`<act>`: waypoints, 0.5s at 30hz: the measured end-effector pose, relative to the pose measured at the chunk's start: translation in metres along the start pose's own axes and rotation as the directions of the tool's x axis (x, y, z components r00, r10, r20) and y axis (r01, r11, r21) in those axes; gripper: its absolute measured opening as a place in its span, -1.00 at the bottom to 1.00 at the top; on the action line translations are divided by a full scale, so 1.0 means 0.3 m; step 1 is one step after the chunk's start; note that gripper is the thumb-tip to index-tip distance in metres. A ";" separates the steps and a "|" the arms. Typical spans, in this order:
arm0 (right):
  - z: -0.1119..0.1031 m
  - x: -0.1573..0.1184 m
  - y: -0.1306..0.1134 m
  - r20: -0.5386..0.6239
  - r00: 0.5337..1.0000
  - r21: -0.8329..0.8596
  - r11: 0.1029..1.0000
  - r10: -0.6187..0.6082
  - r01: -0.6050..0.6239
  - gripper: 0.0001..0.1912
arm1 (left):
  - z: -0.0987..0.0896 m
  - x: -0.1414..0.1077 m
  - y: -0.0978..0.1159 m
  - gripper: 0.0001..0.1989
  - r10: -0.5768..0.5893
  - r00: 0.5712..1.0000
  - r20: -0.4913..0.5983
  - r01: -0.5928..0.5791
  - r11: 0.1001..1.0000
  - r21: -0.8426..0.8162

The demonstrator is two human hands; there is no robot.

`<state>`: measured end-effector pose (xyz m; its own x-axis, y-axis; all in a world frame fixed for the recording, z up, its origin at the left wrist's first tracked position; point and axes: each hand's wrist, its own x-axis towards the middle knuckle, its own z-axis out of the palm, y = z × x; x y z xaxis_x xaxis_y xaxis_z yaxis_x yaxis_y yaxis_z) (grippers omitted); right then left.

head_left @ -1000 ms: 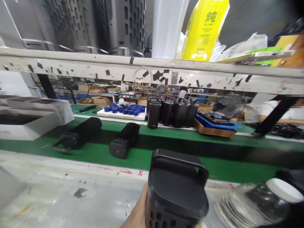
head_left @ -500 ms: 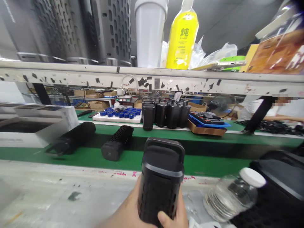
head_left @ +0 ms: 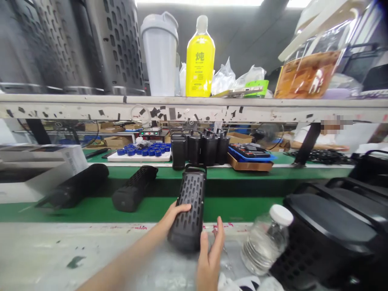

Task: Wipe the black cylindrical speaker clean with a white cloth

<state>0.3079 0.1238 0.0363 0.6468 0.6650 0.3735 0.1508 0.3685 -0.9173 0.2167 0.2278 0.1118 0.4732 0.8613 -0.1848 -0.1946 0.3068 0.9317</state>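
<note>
A black perforated lantern-like housing with a carry handle (head_left: 190, 202) tilts away from me over the front edge of the green belt (head_left: 233, 210). My left hand (head_left: 176, 213) grips its left side, the thumb across the slotted face. Beside its lower right edge is my right hand (head_left: 211, 254), fingers apart and holding nothing. Two similar black housings lie on the belt to the left, a near one (head_left: 135, 189) and a farther one (head_left: 79, 186). A clear jar with a white lid (head_left: 266, 238) stands right of my right hand.
Large black housings (head_left: 330, 226) crowd the right side. A white shelf edge (head_left: 194, 109) crosses above, bearing a yellow bottle (head_left: 200, 66) and a white shaker cup (head_left: 160, 56). Across the belt are blue round caps (head_left: 144, 150), upright black housings (head_left: 195, 149) and a person (head_left: 327, 133).
The black housing has gone forward onto the belt edge and tipped so its slotted face shows. My right hand has come off it; the left still holds it. The view has shifted.
</note>
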 end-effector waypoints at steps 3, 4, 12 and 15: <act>0.013 0.007 -0.013 -0.007 0.993 -0.028 0.992 -0.121 0.120 -0.46 | 0.025 0.136 0.025 -0.70 -0.031 0.998 -0.055 0.029 0.999 -0.028; 0.021 0.008 -0.017 -0.006 0.989 -0.034 0.989 -0.145 0.145 -0.53 | 0.034 0.176 0.030 -0.70 -0.028 0.997 -0.068 0.026 0.999 -0.032; 0.069 0.000 0.022 -0.001 0.978 -0.023 0.978 -0.209 0.209 -0.74 | 0.060 0.362 -0.009 -0.69 0.015 0.996 -0.087 -0.002 0.989 0.148; 0.074 -0.008 0.041 0.020 0.981 -0.023 0.981 -0.191 0.191 -0.72 | 0.061 0.391 0.006 -0.66 0.069 0.997 -0.042 -0.056 0.965 0.257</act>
<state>0.2916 0.1411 0.0271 0.5914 0.5951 0.5441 0.2890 0.4735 -0.8320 0.2875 0.3220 0.0976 0.4226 0.8965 -0.1330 0.0062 0.1439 0.9896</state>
